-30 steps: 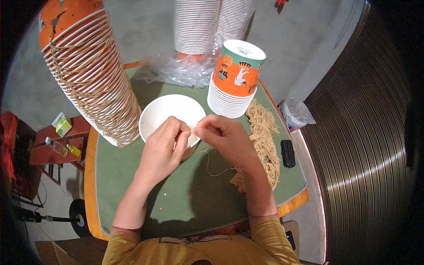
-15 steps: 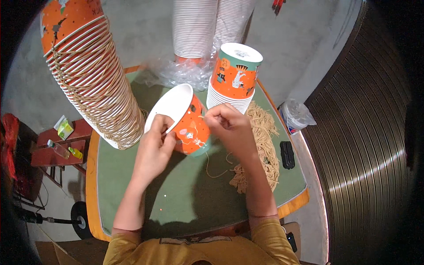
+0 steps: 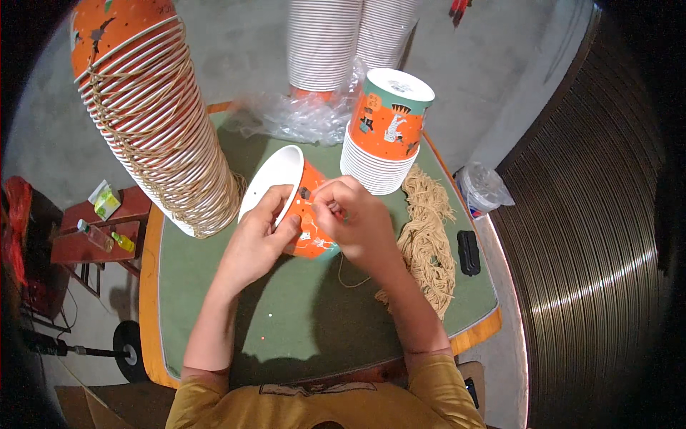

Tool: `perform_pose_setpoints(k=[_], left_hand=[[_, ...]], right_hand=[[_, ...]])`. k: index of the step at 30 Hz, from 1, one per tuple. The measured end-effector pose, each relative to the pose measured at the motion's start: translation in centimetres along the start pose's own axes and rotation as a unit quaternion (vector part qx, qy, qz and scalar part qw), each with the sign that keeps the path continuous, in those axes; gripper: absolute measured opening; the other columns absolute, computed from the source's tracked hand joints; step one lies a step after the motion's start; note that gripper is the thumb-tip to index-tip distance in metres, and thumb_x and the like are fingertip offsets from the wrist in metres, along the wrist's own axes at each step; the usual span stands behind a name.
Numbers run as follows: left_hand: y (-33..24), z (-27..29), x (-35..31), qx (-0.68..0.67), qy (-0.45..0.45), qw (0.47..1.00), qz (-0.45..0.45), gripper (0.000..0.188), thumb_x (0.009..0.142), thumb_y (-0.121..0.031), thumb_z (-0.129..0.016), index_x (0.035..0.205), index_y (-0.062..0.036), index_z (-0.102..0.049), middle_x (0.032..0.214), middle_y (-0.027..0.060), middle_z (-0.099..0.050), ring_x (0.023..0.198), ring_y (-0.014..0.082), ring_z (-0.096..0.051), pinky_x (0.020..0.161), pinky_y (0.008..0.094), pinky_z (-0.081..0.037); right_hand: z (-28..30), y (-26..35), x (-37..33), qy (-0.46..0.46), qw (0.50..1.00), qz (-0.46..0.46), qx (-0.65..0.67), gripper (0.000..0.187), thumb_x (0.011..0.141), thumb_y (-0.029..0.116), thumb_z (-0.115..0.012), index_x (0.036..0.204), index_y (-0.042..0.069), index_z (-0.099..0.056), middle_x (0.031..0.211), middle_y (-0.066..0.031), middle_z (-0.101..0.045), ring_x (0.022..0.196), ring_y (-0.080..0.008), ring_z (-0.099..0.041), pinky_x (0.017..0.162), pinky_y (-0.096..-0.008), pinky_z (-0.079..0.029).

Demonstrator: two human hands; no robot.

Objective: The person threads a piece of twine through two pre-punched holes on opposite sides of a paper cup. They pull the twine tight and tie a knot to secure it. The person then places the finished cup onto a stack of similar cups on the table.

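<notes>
An orange paper bucket (image 3: 311,242) with a white inside and a green base band is tilted above the table, its mouth toward the upper left. My left hand (image 3: 259,239) grips it by the rim, fingers inside and thumb on the outer wall. A small dark hole shows in the white inner wall. Against the bucket's right side, my right hand (image 3: 357,223) is closed in a pinch on a thin tan cord (image 3: 351,285), which hangs in a loop below. The fingertips partly cover the point where cord and bucket meet.
A tall leaning stack of buckets with cords (image 3: 153,121) stands at left. Upside-down buckets (image 3: 391,132) stand at back right, beside a tan cord bundle (image 3: 427,250) and a black case (image 3: 468,252). Behind are plastic wrap (image 3: 300,121) and wrapped white stacks (image 3: 323,50). The green table (image 3: 193,307) has wooden edges.
My right hand has moved left and slightly down, closer against the bucket wall. The bucket has turned a little, and my left hand still holds its rim.
</notes>
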State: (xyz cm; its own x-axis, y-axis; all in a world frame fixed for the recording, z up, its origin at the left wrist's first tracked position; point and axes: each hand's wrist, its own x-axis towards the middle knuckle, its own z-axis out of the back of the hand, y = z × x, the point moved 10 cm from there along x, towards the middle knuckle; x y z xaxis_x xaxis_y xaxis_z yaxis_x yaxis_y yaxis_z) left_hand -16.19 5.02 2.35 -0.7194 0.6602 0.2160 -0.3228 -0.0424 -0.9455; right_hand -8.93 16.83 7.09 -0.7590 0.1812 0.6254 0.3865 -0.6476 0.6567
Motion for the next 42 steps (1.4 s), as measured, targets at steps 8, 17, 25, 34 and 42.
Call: perform_pose_setpoints(k=[8,17,25,34,42], left_hand=[[-1.9,0.5,-0.4,0.090,-0.059,0.992,-0.066,0.035,0.090,-0.005,-0.055,0.124,0.0013,-0.051,0.093,0.0157,-0.065,0.077,0.0173,-0.065,0.071,0.0311,-0.051],[-2.5,0.2,-0.7,0.149,-0.056,0.987,-0.029,0.034,0.089,-0.002,-0.056,0.123,-0.0002,-0.053,0.104,0.0107,-0.063,0.090,0.0136,-0.059,0.081,0.0294,-0.049],[-3.0,0.0,-0.7,0.185,-0.069,0.977,-0.086,0.033,0.089,-0.007,-0.055,0.121,-0.0004,-0.053,0.104,0.0197,-0.064,0.082,0.0286,-0.068,0.073,0.0373,-0.052],[-3.0,0.0,-0.7,0.189,-0.068,0.976,-0.081,0.034,0.088,-0.007,-0.055,0.121,0.0004,-0.053,0.105,0.0209,-0.064,0.084,0.0303,-0.067,0.074,0.0385,-0.052],[-1.5,0.5,-0.1,0.087,0.015,0.991,-0.096,0.026,0.100,-0.016,-0.047,0.118,0.0000,-0.055,0.098,0.0134,-0.064,0.085,0.0202,-0.063,0.075,0.0323,-0.051]], right_hand=[[-0.4,1.0,-0.4,-0.028,0.998,0.050,-0.015,0.013,0.079,0.010,-0.066,0.087,0.008,-0.056,0.086,-0.0098,-0.058,0.077,-0.0290,-0.060,0.068,-0.0390,-0.049],[-0.7,0.8,-0.7,-0.033,0.998,0.050,-0.032,0.014,0.080,0.008,-0.065,0.090,0.007,-0.054,0.089,-0.0102,-0.055,0.076,-0.0292,-0.059,0.067,-0.0396,-0.048],[-0.9,0.7,-0.7,-0.031,0.997,0.047,-0.044,0.015,0.080,0.007,-0.065,0.090,0.007,-0.054,0.090,-0.0098,-0.055,0.075,-0.0279,-0.059,0.067,-0.0386,-0.048],[-0.9,0.7,-0.8,-0.037,0.997,0.048,-0.050,0.015,0.080,0.007,-0.065,0.090,0.008,-0.054,0.089,-0.0095,-0.054,0.075,-0.0276,-0.059,0.066,-0.0389,-0.048],[-1.3,0.4,-0.8,-0.027,0.996,0.046,-0.066,0.016,0.080,0.008,-0.066,0.091,0.008,-0.053,0.088,-0.0097,-0.054,0.076,-0.0293,-0.059,0.066,-0.0400,-0.048]])
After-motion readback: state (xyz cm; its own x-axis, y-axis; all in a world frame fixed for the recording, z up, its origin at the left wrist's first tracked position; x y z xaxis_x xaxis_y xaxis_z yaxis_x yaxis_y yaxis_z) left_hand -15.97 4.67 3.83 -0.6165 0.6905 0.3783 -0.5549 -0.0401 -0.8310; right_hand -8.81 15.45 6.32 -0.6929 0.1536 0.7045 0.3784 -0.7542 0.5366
